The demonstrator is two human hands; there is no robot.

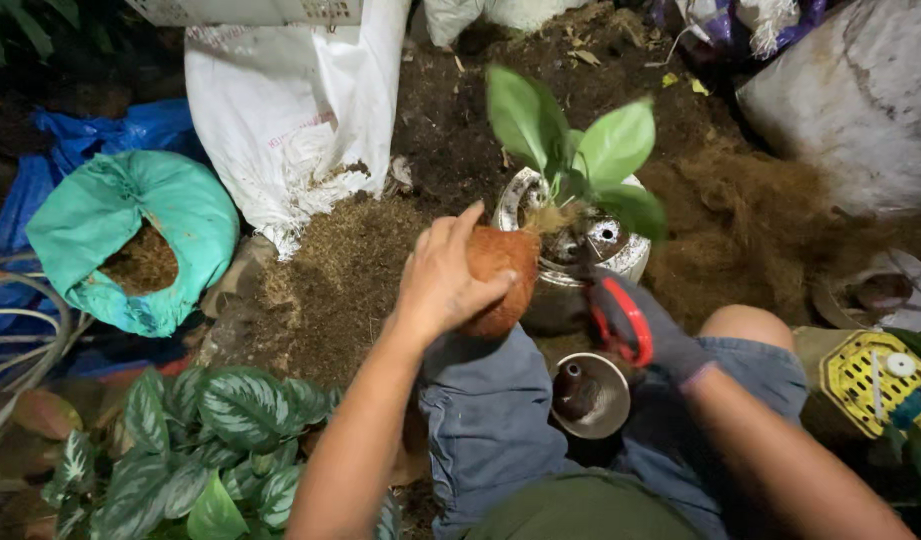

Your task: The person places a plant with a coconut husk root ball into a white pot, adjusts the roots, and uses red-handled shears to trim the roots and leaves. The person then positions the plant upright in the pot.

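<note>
My bare left hand grips a rounded ball of brown coconut fibre from which a small plant with broad green leaves rises. The ball is held against the rim of a white and silvery pot. My right hand wears a dark glove with red trim and sits low beside the pot, just right of the ball. What its fingers hold is hidden. A small metal cup rests between my knees.
A heap of brown coco fibre and dark soil spreads ahead. A white sack and a green bag of fibre lie left. A variegated leafy plant is near left. A yellow perforated object is right.
</note>
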